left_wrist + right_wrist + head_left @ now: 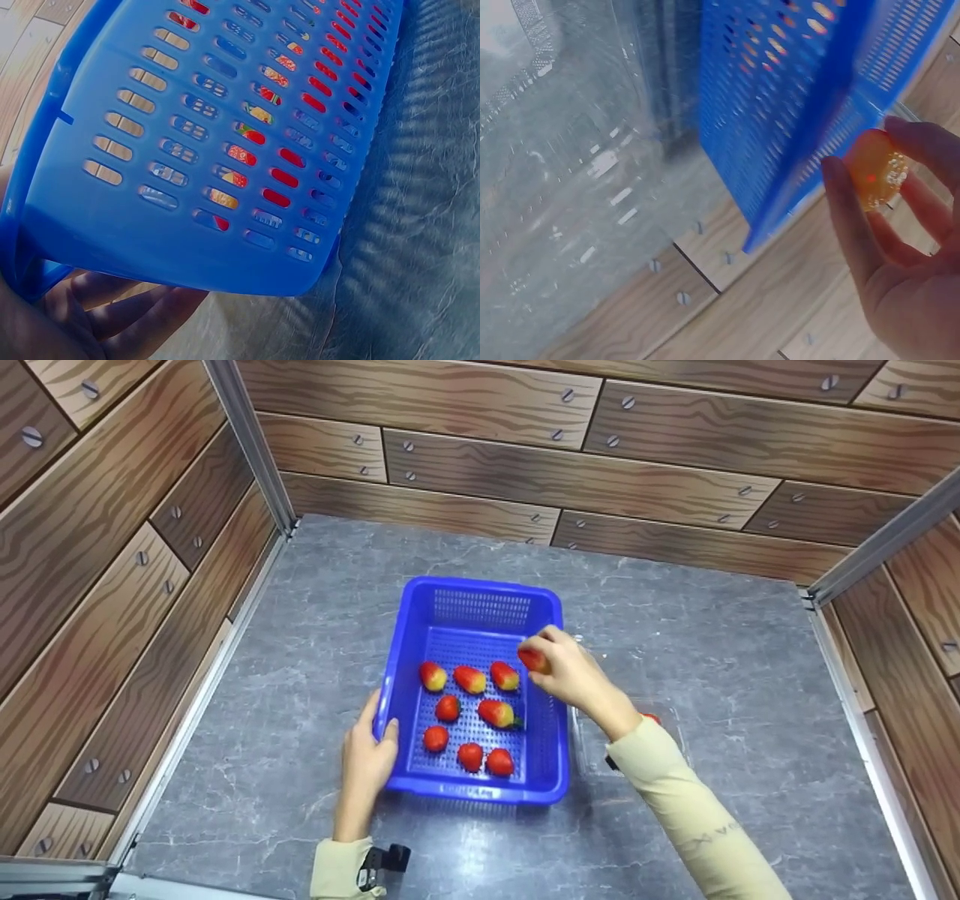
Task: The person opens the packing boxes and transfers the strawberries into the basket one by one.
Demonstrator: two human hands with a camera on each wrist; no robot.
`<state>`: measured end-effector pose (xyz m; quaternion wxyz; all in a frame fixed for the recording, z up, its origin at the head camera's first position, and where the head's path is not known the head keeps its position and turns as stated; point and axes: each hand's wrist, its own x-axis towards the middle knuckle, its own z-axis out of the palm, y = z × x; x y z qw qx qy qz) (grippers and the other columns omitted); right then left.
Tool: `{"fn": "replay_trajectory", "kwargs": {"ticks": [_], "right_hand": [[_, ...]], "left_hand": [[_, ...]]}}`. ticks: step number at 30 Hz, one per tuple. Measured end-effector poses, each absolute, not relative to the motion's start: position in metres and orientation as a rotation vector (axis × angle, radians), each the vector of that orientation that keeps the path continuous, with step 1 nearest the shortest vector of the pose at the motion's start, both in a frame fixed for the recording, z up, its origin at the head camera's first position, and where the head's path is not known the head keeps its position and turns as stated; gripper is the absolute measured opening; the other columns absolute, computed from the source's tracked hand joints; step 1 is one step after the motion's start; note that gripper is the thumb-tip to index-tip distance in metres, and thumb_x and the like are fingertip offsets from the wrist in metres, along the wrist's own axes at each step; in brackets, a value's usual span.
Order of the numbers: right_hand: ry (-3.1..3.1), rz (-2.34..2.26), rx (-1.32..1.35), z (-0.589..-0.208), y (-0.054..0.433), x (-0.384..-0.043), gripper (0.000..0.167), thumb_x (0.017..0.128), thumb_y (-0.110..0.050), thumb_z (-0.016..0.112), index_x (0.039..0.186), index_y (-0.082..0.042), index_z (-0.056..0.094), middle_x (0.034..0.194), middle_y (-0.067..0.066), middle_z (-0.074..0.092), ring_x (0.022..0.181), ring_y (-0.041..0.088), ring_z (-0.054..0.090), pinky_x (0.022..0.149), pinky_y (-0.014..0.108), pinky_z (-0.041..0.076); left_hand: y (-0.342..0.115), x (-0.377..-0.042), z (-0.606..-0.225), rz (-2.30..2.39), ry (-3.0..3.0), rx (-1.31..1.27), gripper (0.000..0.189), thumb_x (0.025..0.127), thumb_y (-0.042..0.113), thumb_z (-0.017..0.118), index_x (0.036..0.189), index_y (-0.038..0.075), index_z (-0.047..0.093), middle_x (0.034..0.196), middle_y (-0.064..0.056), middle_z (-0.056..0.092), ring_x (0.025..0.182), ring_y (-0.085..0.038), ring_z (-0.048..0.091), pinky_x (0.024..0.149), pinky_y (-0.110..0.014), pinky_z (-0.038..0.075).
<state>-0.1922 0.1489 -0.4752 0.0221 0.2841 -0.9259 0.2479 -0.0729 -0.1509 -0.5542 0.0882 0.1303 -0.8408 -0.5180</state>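
A blue perforated plastic basket (pixel 556 780) stands on the grey floor in the head view. Several red strawberries lie spread over its bottom, some with yellow ends, such as this strawberry (pixel 469 679). My left hand (pixel 367 757) grips the basket's left rim; in the left wrist view its fingers curl beneath the basket's edge. Above the right rim, my right hand (pixel 566 666) pinches a red-and-yellow strawberry (pixel 874 174) between thumb and fingers. To the right, a clear plastic tray (pixel 589 754) lies partly under my right forearm, with a bit of red strawberry (pixel 651 718) showing.
Wood-patterned walls (pixel 480 457) with metal corner posts (pixel 255 442) enclose the grey marbled surface (pixel 247 720) at the back and both sides. A few small white specks lie right of the basket.
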Motion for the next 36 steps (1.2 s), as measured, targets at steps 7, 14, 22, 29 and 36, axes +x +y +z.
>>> {"fn": "replay_trajectory", "kwargs": {"ticks": [7, 14, 22, 29, 36], "right_hand": [[-2.805, 0.826, 0.936, -0.497, 0.144, -0.215, 0.037, 0.079, 0.001, 0.074, 0.115, -0.004, 0.071, 0.107, 0.013, 0.062, 0.099, 0.033, 0.059, 0.088, 0.046, 0.051], [-2.686, 0.802, 1.019, -0.51, 0.14, -0.234, 0.034, 0.079, 0.003, 0.073, 0.112, -0.002, 0.071, 0.109, 0.015, 0.064, 0.1, 0.035, 0.058, 0.088, 0.047, 0.051], [-2.735, 0.632, 1.108, -0.52, 0.136, -0.247, 0.031, 0.077, 0.003, 0.076, 0.108, -0.004, 0.072, 0.105, 0.014, 0.064, 0.095, 0.034, 0.058, 0.081, 0.048, 0.053], [-2.779, 0.415, 1.188, -0.525, 0.129, -0.255, 0.026, 0.075, 0.001, 0.075, 0.1, -0.004, 0.071, 0.098, 0.015, 0.061, 0.092, 0.037, 0.058, 0.074, 0.053, 0.055], [-2.8, 0.32, 1.215, -0.527, 0.121, -0.263, 0.022, 0.076, 0.0, 0.075, 0.097, -0.004, 0.07, 0.096, 0.016, 0.06, 0.091, 0.038, 0.058, 0.07, 0.053, 0.056]], "left_hand": [[-0.15, -0.072, -0.554, -1.551, -2.504, 0.391, 0.057, 0.092, 0.006, 0.062, 0.147, 0.008, 0.048, 0.138, -0.024, 0.055, 0.12, -0.045, 0.056, 0.104, -0.057, 0.041], [-0.151, -0.072, -0.554, -1.555, -2.489, 0.384, 0.057, 0.092, 0.005, 0.062, 0.147, 0.007, 0.048, 0.136, -0.025, 0.056, 0.119, -0.045, 0.057, 0.103, -0.057, 0.042], [-0.149, -0.074, -0.554, -1.556, -2.463, 0.36, 0.056, 0.09, 0.004, 0.063, 0.145, 0.006, 0.05, 0.13, -0.027, 0.06, 0.117, -0.045, 0.058, 0.102, -0.057, 0.043], [-0.151, -0.073, -0.556, -1.543, -2.489, 0.394, 0.057, 0.091, 0.005, 0.063, 0.146, 0.008, 0.05, 0.132, -0.026, 0.059, 0.117, -0.045, 0.058, 0.102, -0.057, 0.043], [-0.15, -0.074, -0.554, -1.568, -2.485, 0.396, 0.058, 0.091, 0.005, 0.063, 0.147, 0.007, 0.048, 0.133, -0.027, 0.058, 0.118, -0.045, 0.057, 0.102, -0.057, 0.043]]}}
